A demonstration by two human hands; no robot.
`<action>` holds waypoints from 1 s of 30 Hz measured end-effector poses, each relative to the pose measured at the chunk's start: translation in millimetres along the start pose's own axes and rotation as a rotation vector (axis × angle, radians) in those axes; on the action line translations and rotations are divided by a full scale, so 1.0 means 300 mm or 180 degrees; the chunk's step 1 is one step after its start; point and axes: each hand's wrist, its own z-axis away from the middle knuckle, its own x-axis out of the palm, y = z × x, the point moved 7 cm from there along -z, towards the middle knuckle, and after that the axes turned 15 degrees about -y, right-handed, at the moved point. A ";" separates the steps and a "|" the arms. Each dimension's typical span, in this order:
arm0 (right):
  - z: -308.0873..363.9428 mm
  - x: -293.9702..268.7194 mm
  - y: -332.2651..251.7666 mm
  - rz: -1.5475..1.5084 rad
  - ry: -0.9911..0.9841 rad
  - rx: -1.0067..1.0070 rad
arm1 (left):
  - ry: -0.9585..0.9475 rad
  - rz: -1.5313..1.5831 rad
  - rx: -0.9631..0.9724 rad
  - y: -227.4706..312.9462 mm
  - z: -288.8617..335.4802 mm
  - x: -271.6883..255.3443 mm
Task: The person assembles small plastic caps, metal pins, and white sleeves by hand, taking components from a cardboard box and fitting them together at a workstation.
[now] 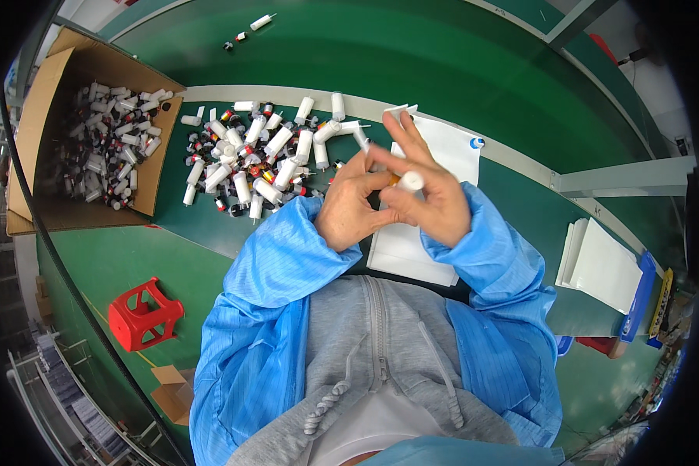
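Observation:
My two hands meet over the bench, thumbs close together. Between thumb and bent index finger, my right hand [435, 198] pinches a small white plastic cylinder [412, 182], an orange part showing beside it; its other fingers stretch upward. My left hand [348, 203] is closed just left of it, fingers curled. A blurred whitish piece [361, 139] shows at its fingertips, and whether it is gripped there is unclear. Left of my hands spreads a pile of similar white cylinders [278, 141], mixed with small black, red and orange parts.
At the left stands an open cardboard box [43, 147] full of similar pieces. White sheets [450, 147] lie under and beyond my hands, a blue-and-white cap [477, 143] on them. More white sheets [604, 264] lie at right. A red stool [144, 314] stands on the floor.

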 end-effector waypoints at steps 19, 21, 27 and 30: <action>-0.008 -0.056 0.049 -0.0648 0.0106 0.0161 | -0.0280 0.2622 -0.1254 -0.112 0.060 -0.020; -0.007 -0.061 0.049 -0.0631 0.0122 0.0159 | -0.0348 0.3067 -0.1420 -0.120 0.060 -0.007; -0.016 -0.072 0.062 -0.0419 0.0131 0.0119 | -0.0930 0.3558 -0.1358 -0.094 0.067 0.048; -0.016 -0.062 0.095 -0.0296 0.0179 0.0163 | -0.1125 0.3672 -0.1506 -0.074 0.069 0.076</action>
